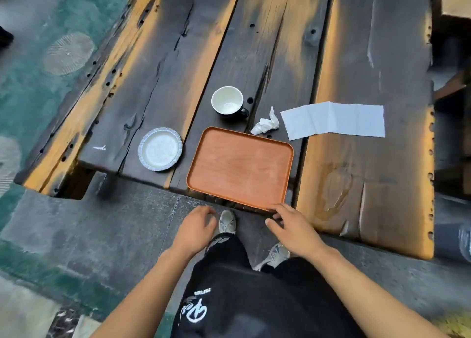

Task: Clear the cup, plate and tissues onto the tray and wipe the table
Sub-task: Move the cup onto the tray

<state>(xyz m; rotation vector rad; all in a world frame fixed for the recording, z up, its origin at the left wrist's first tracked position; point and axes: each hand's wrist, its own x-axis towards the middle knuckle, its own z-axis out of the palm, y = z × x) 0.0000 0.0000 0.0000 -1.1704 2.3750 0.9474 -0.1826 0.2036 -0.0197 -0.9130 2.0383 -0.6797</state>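
With my hands empty, left hand point(196, 226) hanging relaxed and right hand point(293, 225) fingertipping the orange wooden tray point(240, 168) at the dark plank counter point(369, 57) edge, I'd lift the brittle-looking white-lined black cup point(227, 103) behind it by its wall, and pinch the crumpled white tissue point(265, 125).

Both bare forearms reach forward, palms down. The left hand point(196, 226) hangs with fingers loosely curled (no grip on anything); the right hand point(293, 226) spreads relaxed fingers forward.

This looks like a café terrace. A rough plank table point(369, 57) stands on stone paving point(102, 223). It holds a serving tray point(239, 169), used cup point(227, 102) and plate point(160, 149).
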